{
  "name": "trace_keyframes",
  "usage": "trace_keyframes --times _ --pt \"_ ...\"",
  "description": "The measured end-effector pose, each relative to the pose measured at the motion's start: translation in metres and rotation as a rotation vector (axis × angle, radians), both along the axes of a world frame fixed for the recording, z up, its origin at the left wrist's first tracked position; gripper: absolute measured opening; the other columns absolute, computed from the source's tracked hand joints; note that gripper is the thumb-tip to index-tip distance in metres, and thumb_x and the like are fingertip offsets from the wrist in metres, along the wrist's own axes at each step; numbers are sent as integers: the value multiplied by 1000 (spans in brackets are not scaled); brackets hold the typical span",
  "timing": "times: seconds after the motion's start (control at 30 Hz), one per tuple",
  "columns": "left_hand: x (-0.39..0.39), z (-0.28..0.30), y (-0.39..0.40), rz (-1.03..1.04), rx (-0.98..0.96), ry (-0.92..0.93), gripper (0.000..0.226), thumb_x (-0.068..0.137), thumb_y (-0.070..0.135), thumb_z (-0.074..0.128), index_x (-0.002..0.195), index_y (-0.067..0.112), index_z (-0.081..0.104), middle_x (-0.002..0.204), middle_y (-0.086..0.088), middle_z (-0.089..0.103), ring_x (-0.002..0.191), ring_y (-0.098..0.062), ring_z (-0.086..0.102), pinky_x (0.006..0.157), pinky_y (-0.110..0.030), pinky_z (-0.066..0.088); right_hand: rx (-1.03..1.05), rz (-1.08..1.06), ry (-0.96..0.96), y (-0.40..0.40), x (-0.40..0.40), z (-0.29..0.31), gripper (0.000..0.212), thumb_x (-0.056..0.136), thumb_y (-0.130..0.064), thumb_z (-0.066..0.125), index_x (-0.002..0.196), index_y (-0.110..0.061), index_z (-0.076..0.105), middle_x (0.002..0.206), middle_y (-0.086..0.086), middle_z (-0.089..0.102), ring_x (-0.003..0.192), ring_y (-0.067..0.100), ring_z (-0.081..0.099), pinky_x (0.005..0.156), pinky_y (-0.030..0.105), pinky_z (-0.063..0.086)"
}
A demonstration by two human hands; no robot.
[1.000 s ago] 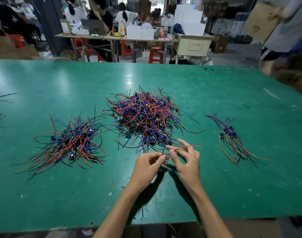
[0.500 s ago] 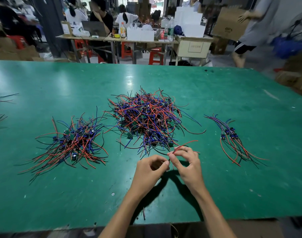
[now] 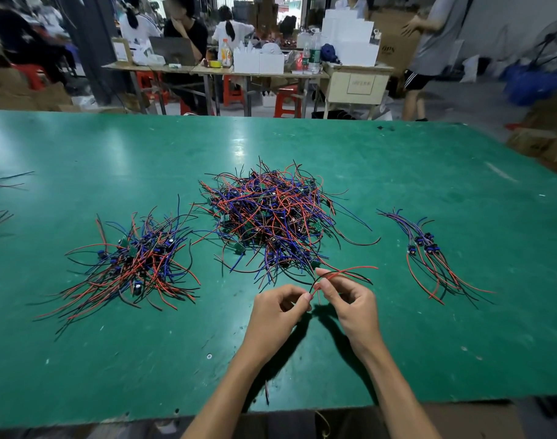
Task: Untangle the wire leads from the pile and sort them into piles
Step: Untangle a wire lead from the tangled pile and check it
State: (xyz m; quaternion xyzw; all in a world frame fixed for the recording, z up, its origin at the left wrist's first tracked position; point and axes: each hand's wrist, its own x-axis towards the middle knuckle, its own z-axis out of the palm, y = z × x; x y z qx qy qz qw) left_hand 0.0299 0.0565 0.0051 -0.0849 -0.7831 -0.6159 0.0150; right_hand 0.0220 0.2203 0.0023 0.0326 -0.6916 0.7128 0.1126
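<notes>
A big tangled pile (image 3: 271, 220) of red, blue and black wire leads with small green boards lies mid-table. To its left lies a looser sorted pile (image 3: 134, 264), and to its right a small neat bundle (image 3: 429, 251). My left hand (image 3: 277, 315) and my right hand (image 3: 350, 305) meet just in front of the big pile. Both pinch a wire lead (image 3: 347, 271) with a red and a black strand that arcs off to the right above the table. Its far end still reaches toward the pile's near edge.
The green table (image 3: 397, 166) ends close to me at the near edge (image 3: 112, 419). A few stray wires (image 3: 1, 198) lie at the far left edge. Behind the table stand work benches, red stools and boxes, with people seated and one person walking at the back right.
My hands have stayed together in front of the pile, drawing slightly nearer to me. The red strand now arcs longer to the right. The person in the background moved left.
</notes>
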Motion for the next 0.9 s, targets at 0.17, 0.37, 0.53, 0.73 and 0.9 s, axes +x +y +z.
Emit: trace_keyframes --times 0.17,0.37,0.53,0.73,0.9 --pt "0 0 2 -5 -52 21 12 94 28 70 87 23 77 72 4 74 63 -18 66 65 -38 55 57 -31 -14 0 -1 -2 10 90 -21 74 96 -23 81 104 -6 79 95 10 71 88 28 54" --pt "4 2 4 -31 -84 94 11 90 36 72 89 27 78 72 12 72 54 1 56 56 -16 44 54 -31 -17 -4 3 2 15 85 -32 74 94 -22 81 87 2 78 81 15 70 81 37 56" --pt "3 1 5 -6 -98 94 8 87 29 75 91 24 80 77 16 73 59 0 59 62 -15 46 57 -39 -24 -2 2 0 14 87 -32 74 96 -24 80 86 2 77 80 15 66 80 34 54" --pt "1 0 3 36 -73 70 11 91 19 71 90 24 80 81 17 75 66 2 62 67 -16 48 318 48 17 -1 3 0 11 93 -40 70 99 -37 80 98 -11 77 98 15 69 91 34 53" --pt "0 5 4 36 38 42 19 93 14 70 91 31 80 100 23 75 88 0 71 82 -21 55 442 64 -64 -5 2 -7 18 101 -26 63 112 -28 77 108 -9 73 109 13 64 104 43 46"
